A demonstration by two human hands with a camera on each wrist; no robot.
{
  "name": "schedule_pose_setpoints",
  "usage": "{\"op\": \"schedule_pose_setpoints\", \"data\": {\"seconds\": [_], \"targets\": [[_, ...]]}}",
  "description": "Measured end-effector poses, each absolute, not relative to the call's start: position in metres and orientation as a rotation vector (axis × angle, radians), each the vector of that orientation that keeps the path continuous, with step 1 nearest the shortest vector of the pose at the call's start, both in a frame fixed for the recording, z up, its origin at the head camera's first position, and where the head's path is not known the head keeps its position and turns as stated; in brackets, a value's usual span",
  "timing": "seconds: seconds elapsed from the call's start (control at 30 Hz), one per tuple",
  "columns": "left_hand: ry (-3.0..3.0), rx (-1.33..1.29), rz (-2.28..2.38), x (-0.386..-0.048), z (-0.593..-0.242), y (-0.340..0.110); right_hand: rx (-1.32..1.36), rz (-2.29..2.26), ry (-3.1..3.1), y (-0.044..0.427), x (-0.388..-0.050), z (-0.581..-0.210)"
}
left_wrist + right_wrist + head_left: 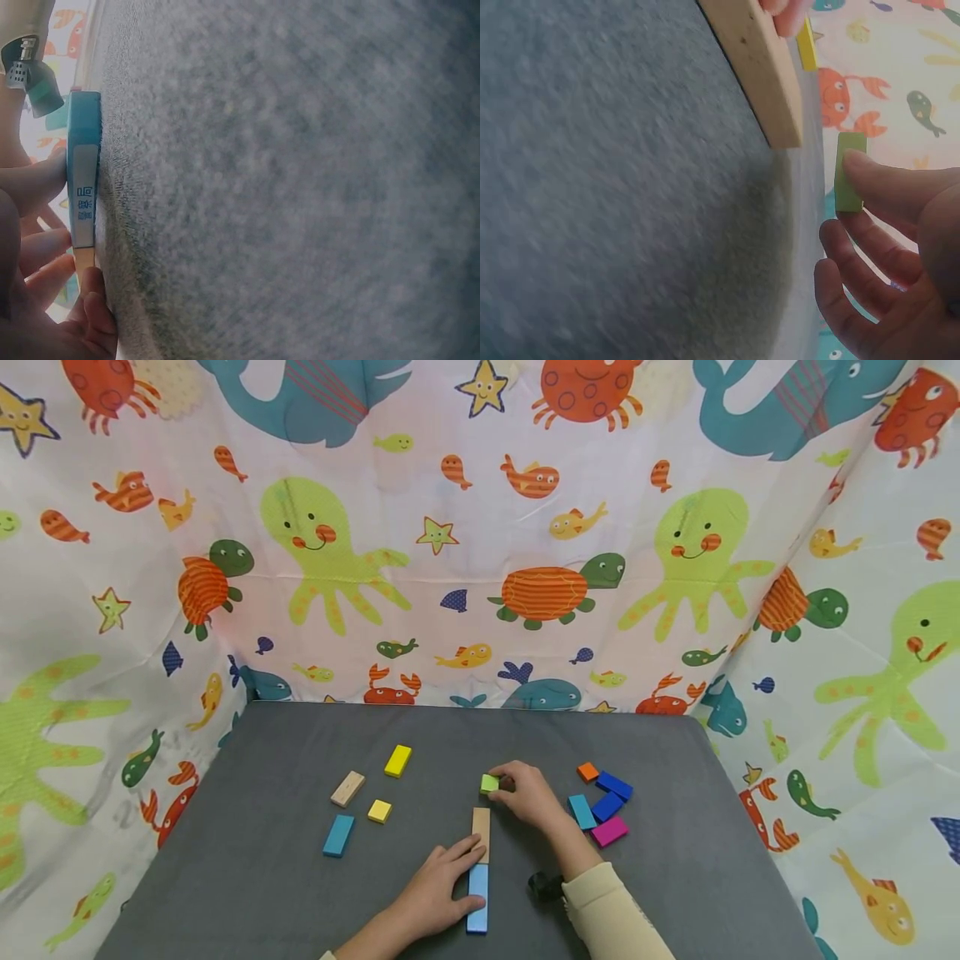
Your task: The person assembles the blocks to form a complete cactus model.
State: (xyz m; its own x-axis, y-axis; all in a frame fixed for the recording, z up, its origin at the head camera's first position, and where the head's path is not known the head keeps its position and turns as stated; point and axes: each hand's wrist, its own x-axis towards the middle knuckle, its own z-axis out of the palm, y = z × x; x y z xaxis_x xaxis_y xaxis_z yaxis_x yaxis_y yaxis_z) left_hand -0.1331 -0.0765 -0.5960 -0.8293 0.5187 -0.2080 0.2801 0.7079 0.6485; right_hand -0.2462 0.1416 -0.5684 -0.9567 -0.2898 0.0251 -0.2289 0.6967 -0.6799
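My right hand (531,793) pinches a small light green block (490,783) between thumb and fingers. In the right wrist view the green block (849,172) appears just off the table, apart from the far end of a plain wooden block (769,82). That wooden block (482,835) and a light blue block (477,897) lie end to end in a straight line. My left hand (438,889) rests along their left side, thumb at the blue block and extended fingers at the wooden one. In the left wrist view, the blue block (84,165) bears a printed white label.
On the left lie a teal block (339,836), another wooden block (348,788) and two yellow blocks (398,761). To the right of my right hand is a cluster with orange (587,772), blue (614,786), teal (581,812) and magenta (610,832) blocks. A sea-animal curtain (465,568) surrounds the grey table (285,902).
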Motion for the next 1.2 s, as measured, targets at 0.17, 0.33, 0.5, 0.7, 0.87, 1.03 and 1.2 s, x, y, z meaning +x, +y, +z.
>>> {"op": "schedule_pose_setpoints", "data": {"seconds": [0.17,0.33,0.5,0.7,0.87,1.03,1.2], "targets": [[2.54,0.641,0.892,-0.134,-0.599,-0.075,-0.467,-1.107,2.788,0.139,-0.242,-0.572],[2.521,0.632,0.9,-0.134,-0.598,-0.077,-0.479,-1.093,2.782,0.135,-0.239,-0.575],[2.515,0.632,0.91,-0.134,-0.598,-0.078,-0.5,-1.09,2.757,0.135,-0.238,-0.577],[2.531,0.627,0.896,-0.134,-0.598,-0.077,-0.473,-1.067,2.736,0.135,-0.239,-0.578],[2.536,0.632,0.892,-0.134,-0.598,-0.076,-0.494,-1.031,2.728,0.135,-0.239,-0.577],[2.538,0.63,0.892,-0.134,-0.599,-0.077,-0.512,-1.042,2.718,0.135,-0.239,-0.578],[2.534,0.621,0.886,-0.135,-0.599,-0.077,-0.52,-1.077,2.733,0.137,-0.239,-0.581]]}}
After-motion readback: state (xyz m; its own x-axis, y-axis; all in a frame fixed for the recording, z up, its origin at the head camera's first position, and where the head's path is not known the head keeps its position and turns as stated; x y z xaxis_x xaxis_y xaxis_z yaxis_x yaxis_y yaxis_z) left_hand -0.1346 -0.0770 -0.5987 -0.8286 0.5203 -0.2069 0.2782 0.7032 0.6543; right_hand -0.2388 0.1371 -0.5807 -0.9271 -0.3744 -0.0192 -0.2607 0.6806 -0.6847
